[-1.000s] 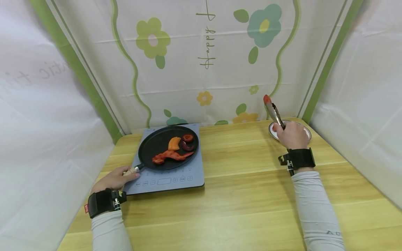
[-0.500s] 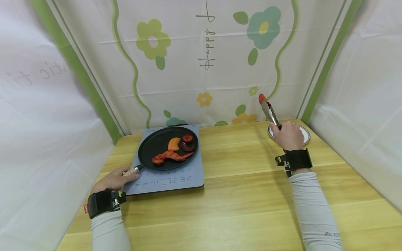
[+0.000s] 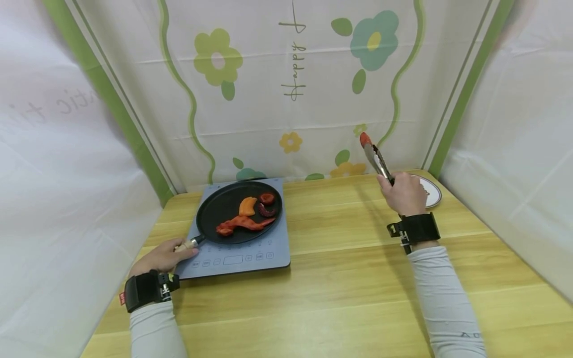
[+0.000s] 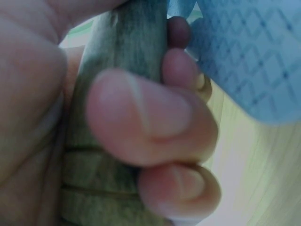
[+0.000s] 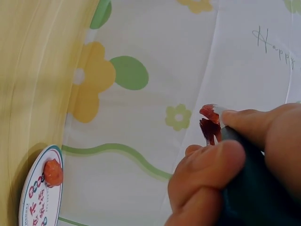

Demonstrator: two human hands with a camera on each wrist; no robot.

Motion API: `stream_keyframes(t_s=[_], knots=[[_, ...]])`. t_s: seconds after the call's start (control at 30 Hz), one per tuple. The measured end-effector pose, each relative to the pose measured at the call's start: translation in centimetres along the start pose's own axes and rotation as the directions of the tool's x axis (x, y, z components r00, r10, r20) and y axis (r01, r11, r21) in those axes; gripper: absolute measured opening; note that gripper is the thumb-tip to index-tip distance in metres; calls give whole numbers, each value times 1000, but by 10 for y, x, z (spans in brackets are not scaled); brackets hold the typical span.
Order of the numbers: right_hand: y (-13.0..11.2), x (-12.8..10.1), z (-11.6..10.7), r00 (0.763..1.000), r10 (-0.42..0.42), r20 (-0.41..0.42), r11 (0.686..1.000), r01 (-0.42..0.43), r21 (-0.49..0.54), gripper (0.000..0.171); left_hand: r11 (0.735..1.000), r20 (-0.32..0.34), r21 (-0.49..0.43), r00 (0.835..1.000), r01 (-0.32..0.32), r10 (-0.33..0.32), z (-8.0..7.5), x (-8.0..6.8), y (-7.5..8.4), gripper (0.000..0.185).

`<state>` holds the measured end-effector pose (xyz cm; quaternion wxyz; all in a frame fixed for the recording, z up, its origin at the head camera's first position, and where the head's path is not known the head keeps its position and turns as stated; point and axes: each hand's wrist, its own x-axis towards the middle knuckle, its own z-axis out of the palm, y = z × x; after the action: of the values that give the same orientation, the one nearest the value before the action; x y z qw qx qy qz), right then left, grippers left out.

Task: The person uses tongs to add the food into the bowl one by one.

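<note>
Tongs (image 3: 375, 157) gripped in right hand (image 3: 403, 193), red tips sticking up past the fingers, w/ plate (image 3: 430, 193) just behind. Left hand (image 3: 163, 256) wrapped round pan handle (image 3: 188, 243), pan (image 3: 240, 211) on cooktop (image 3: 241, 258).

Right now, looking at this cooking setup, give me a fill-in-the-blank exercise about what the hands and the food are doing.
1. The left hand grips the handle of the black ____.
2. The right hand holds red-tipped tongs with their tips pointing ____.
3. The frying pan sits on a blue-grey induction ____.
4. On the small plate lies one orange-red ____ of food.

Missing words: frying pan; up; cooktop; piece
</note>
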<state>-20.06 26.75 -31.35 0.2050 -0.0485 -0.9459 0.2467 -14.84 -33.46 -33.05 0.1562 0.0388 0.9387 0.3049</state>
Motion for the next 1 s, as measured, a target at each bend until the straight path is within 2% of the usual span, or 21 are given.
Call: stream_keyframes(t_s=[0.23, 0.63, 1.0], knots=[[-8, -1, 3, 999, -41, -1, 999, 41, 10, 51, 1000, 5, -2, 1000, 3, -3, 0, 0, 0, 36], [-22, -5, 3, 997, -71, -7, 997, 71, 21, 54, 1000, 1, 1, 1000, 0, 0, 0, 1, -1, 34], [-31, -7, 5, 995, -95, -7, 994, 95, 45, 50, 1000, -2, -10, 1000, 6, -6, 1, 0, -1, 35]])
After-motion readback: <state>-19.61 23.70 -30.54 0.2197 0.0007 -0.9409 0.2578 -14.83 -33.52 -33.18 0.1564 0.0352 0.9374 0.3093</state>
